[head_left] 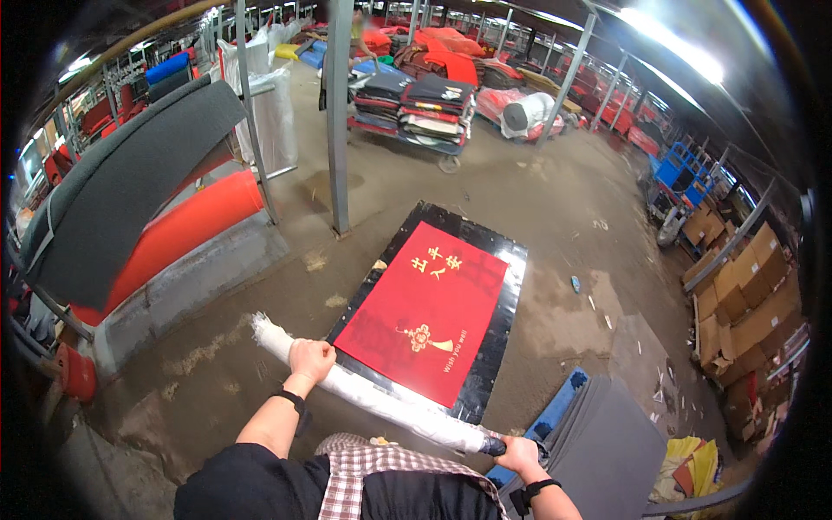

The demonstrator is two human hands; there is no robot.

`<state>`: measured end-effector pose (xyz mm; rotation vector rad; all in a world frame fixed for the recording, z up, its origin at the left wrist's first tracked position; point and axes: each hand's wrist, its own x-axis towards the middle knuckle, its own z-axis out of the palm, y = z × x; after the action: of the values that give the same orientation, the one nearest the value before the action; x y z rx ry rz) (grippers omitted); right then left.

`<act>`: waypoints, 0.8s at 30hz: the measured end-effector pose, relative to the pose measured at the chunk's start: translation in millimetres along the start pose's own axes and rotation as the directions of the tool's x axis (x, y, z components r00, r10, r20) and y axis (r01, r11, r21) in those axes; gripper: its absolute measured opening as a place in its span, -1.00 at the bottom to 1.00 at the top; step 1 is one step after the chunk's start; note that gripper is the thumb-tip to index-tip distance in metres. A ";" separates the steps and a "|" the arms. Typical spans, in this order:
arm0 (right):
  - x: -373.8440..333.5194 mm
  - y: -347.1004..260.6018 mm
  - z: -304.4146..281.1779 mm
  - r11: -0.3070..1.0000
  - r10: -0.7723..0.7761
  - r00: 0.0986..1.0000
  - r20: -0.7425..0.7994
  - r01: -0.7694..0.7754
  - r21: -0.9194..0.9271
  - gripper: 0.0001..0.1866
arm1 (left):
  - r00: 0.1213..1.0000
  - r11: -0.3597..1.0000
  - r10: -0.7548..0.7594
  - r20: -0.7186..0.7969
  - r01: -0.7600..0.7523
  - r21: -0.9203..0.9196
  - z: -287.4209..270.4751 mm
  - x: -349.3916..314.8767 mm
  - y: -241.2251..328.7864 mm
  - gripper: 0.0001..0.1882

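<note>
While the left hand [312, 360] grips the white film-like roll [390, 405] near its frayed end, I have the right hand [522, 453] closed at the dark far end. The left fingers are curled tightly around it; the right ones look wrapped too, though I cannot see all of them. The roll runs along the near edge of the black tabletop [483, 364], and I cannot tell whether it rests there or hangs just clear. Beyond it, the red mat [425, 312] lies flat, gold design upward, with dark surface showing around it.

I judge the step in hand to be positioning the roll at the mat's near edge. To my eye, the next move calls for both hands working together, keeping the roll level and clear of the grey sheets [598, 442] near the right hand.
</note>
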<state>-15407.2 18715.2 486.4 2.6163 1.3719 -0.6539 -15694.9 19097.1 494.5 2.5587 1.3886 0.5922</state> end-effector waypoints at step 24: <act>8.3 -2.1 -6.7 1.000 -0.011 1.000 -0.017 0.011 -0.012 -0.58 | 1.000 1.000 -0.012 0.014 0.011 0.006 6.3 10.7 -3.5 -0.80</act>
<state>-15402.6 18724.7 489.1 2.6128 1.3922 -0.6236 -15689.7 19108.2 490.3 2.5524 1.4016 0.5689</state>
